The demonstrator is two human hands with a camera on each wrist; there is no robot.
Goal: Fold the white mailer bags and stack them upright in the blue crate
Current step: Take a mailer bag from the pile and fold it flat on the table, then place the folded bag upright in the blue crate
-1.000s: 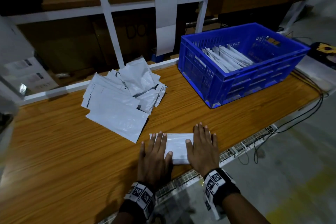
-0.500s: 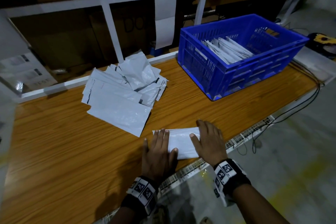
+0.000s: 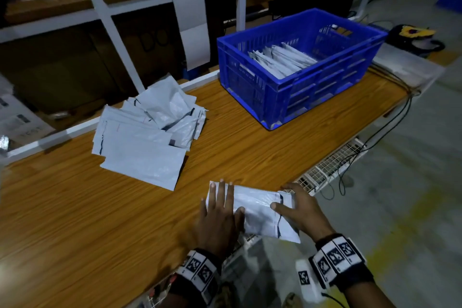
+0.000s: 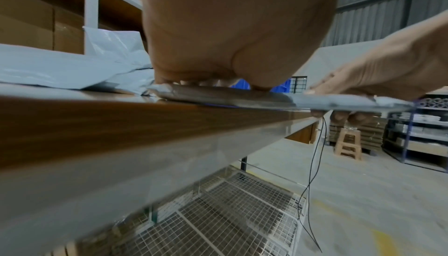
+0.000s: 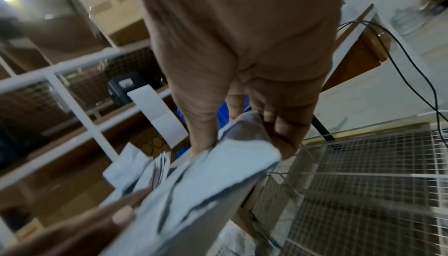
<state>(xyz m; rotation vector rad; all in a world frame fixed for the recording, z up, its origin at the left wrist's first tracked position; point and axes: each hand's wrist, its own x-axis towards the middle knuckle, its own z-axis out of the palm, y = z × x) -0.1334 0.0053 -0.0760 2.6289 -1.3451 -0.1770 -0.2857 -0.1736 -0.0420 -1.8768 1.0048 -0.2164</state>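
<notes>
Head view is showing the left hand (image 3: 220, 217) lying flat, fingers straight and spread, pressing the 9 o'clock end of the folded mailer bag (image 3: 257, 210) onto the bench (image 3: 75, 220), most likely to pin the crease so the fold does not spring apart. At the bag's 3 o'clock end the right hand (image 3: 302, 210) is pinching the edge, thumb on top; that end is overhanging the bench's near edge, which probably is giving the fingers room to slip underneath for the lift. Left wrist view is confirming what the head view is hiding: the right hand's fingers (image 4: 344, 115) are curling beneath the bag while the thumb is sitting on top, and the bag's free end is hanging clear past the bench edge. Right wrist view, though blurred, is showing the bag (image 5: 218, 173) clamped between thumb and fingers, its layers gaping a little at the end, a detail the head view is not giving. Outward at 11 o'clock, well apart from the hands, the heap of unfolded mailer bags (image 3: 147, 132) is waiting, fanned loosely. At 1 o'clock the blue crate (image 3: 295, 97) is standing near the bench's far edge, with folded bags (image 3: 282, 60) leaning in a row inside, judging by which the task is partway done.
</notes>
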